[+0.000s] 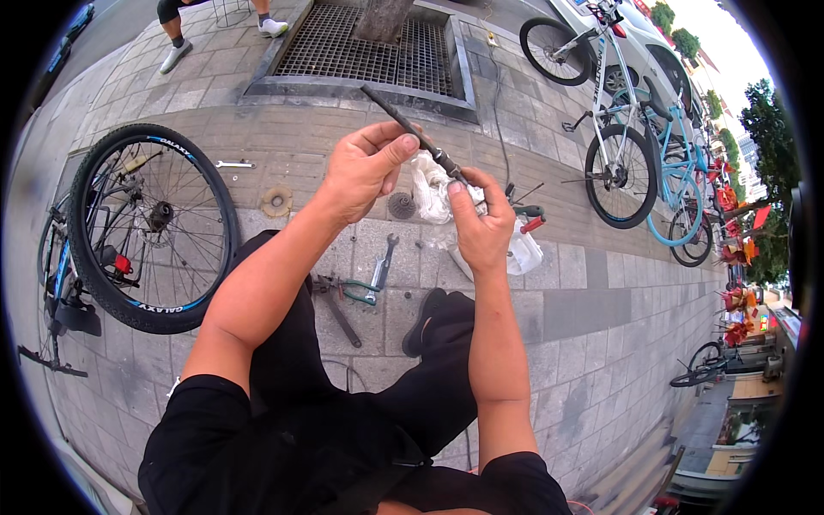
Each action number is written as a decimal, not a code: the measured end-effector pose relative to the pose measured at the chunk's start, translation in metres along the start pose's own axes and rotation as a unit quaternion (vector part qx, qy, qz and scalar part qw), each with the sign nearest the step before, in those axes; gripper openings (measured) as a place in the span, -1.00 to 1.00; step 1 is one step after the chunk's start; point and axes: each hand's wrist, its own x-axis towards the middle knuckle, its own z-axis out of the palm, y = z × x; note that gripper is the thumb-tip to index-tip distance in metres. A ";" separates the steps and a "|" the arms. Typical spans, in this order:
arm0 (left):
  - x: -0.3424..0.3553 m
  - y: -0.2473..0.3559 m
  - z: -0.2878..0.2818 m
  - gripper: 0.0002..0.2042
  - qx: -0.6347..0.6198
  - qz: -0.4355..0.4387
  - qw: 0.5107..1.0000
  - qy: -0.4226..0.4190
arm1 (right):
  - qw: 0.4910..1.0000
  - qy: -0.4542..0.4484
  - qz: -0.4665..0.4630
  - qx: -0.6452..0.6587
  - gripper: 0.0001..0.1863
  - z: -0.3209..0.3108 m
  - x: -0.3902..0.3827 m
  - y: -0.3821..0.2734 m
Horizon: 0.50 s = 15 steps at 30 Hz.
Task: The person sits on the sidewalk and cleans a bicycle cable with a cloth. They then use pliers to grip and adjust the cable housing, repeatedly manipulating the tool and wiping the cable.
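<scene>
soft, even daylight falls on the paving (584, 360), the sky (736, 45) glares white, and outer edges bend.

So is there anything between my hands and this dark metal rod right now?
Nothing visible: your left hand and right hand both hold the dark metal rod directly. The white plastic bag appears behind it, not between.

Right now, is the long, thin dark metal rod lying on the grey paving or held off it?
Held off it: the left hand and right hand both grip the rod, its thin end jutting past the left.
</scene>
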 end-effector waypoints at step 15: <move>0.000 0.000 0.003 -0.77 0.000 0.023 1.000 -0.018 | 0.998 -0.059 0.015 0.027 -0.76 -0.004 0.002 0.001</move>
